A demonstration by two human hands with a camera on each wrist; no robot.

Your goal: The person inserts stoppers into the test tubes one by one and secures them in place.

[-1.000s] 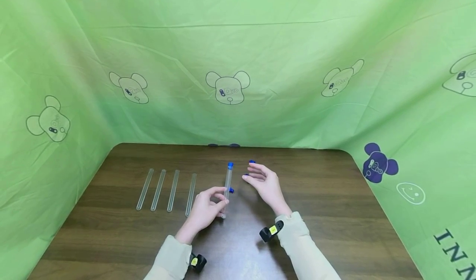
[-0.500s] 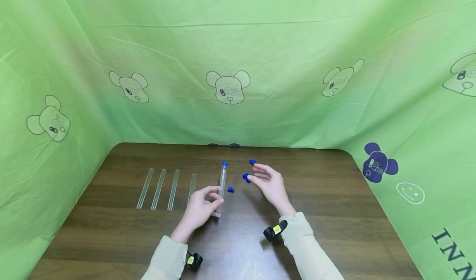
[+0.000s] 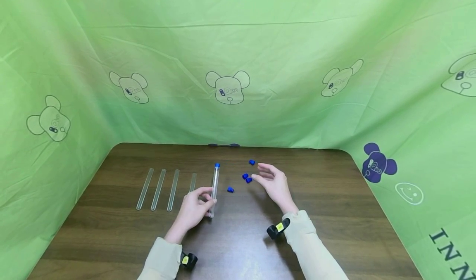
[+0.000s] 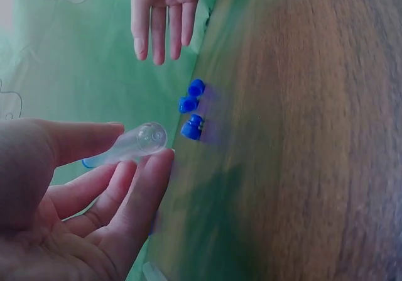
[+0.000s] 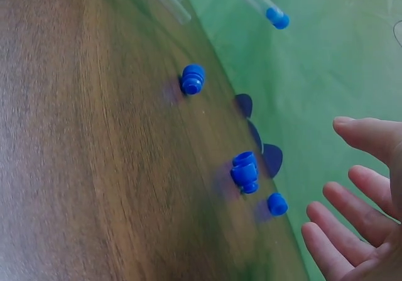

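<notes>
Between thumb and fingers, my left hand (image 3: 192,209) pinches a clear test tube (image 3: 214,185) topped with a blue cap (image 3: 217,164). In the left wrist view the round bottom of this test tube (image 4: 152,137) faces the camera. To the right, my right hand (image 3: 274,186) hovers over the table with relaxed fingers and nothing in them. Loose blue caps lie between the hands: one near cap (image 3: 230,189), a pair of touching caps (image 3: 247,178) and one far cap (image 3: 251,162). The right wrist view shows the near cap (image 5: 192,79) apart from the others.
Several uncapped test tubes (image 3: 173,190) lie side by side on the left of the brown wooden table (image 3: 316,189). The rightmost of these tubes (image 3: 193,182) is partly hidden by my left hand. A green cloth (image 3: 282,119) hangs around the table's back and sides.
My left hand has moved left with the capped test tube, away from the loose caps. My right hand has drawn slightly to the right, uncovering the pair of caps.
</notes>
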